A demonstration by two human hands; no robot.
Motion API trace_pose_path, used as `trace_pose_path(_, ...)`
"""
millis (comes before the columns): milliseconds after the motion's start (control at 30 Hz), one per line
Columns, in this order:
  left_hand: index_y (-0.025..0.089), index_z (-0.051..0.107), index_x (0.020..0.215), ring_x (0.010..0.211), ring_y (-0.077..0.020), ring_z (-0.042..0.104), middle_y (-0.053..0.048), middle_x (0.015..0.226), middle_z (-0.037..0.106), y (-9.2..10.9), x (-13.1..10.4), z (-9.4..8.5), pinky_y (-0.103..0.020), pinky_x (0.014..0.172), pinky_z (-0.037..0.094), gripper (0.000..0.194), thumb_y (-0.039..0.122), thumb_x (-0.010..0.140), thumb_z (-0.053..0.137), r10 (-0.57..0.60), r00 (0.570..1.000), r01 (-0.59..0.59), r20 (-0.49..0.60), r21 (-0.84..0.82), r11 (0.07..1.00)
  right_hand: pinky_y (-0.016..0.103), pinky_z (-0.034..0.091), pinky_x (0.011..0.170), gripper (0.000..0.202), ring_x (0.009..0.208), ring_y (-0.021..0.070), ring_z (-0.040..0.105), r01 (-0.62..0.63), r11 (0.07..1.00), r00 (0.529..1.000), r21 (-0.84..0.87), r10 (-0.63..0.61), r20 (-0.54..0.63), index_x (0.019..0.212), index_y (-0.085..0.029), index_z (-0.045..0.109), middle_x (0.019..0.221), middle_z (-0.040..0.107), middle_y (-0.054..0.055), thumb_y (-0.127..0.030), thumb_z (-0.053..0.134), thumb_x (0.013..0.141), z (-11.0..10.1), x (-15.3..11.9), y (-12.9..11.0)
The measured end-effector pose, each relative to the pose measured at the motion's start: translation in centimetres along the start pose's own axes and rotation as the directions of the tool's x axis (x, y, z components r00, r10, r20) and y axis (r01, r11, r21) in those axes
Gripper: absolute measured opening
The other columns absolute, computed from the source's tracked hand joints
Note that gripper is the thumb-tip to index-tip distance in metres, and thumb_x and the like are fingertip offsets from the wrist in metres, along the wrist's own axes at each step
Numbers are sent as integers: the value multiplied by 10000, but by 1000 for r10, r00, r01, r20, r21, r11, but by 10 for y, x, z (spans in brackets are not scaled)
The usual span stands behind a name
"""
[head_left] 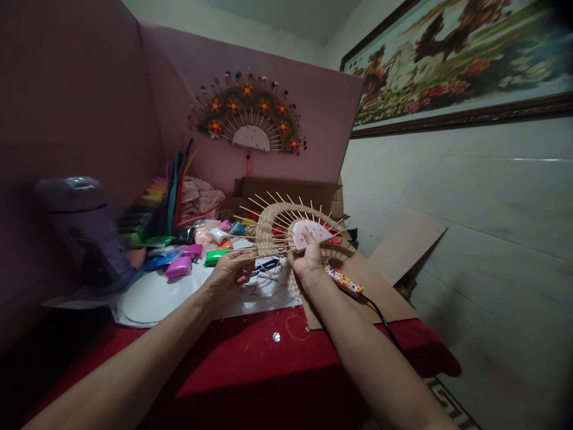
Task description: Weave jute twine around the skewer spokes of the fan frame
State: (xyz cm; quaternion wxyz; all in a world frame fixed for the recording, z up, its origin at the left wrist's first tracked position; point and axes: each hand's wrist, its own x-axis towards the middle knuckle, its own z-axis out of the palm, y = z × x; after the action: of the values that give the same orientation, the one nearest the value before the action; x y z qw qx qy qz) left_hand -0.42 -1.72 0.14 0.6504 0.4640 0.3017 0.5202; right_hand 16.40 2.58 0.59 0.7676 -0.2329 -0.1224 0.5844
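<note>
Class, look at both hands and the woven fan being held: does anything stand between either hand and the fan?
Nothing visible does. The left hand holds one end of the woven fan directly, and the right hand grips its spotted panel, thumb on top.

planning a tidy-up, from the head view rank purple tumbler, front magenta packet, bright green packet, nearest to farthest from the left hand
1. Bright green packet: just left of the left hand
2. Front magenta packet: farther left
3. Purple tumbler: far left of the view
</note>
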Motion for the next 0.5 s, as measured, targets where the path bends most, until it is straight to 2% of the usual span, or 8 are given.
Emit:
trace_pose_path(100,141,450,593,410,-19,287,66,507,354,1,-1,1,-141,340,152,261,213,619,699,7,1000,-6,23,-19,1000,176,495,471,88,435,77,564,-37,997,999,68,39,-30,751,-168,563,481,598,-64,-235,616,728,2,-2,0)
trace_pose_path(233,129,493,598,414,-18,312,61,512,370,2,-2,1,-136,342,172,222,188,602,707,37,999,-36,15,-20,999,170,481,441,84,426,77,560,-48,997,999,66,49,-14,754,-164,565,492,602,-58,-226,614,727,4,-4,0)
trace_pose_path(400,111,590,674,447,-20,400,21,600,505,3,-3,0,-133,359,228,178,170,566,720,44,998,-44,-42,-3,999,201,512,475,83,468,93,587,-94,994,995,58,92,30,748,-162,562,523,618,-45,-214,618,716,5,-7,2)
trace_pose_path(500,107,616,690,465,-27,425,-2,643,545,3,-3,-2,-136,360,237,165,185,581,713,64,998,-64,-28,-4,998,201,512,471,90,476,97,591,-109,992,994,60,106,38,750,-157,565,528,621,-39,-217,621,713,6,-9,3)
